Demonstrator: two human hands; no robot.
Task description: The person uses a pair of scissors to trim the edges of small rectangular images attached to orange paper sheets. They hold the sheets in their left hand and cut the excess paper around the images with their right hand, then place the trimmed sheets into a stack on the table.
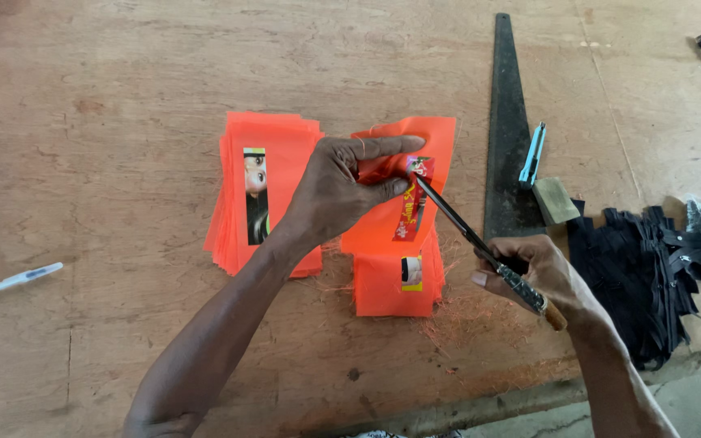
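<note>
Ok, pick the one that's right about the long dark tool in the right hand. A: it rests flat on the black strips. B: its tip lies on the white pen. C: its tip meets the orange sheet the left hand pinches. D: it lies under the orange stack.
C: the right hand grips the handle while the blade's tip reaches the orange sheet pinched by the left hand.

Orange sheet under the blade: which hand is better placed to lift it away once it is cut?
Probably the left hand: its fingers already pinch the orange sheet, while the right hand is closed on the knife.
</note>
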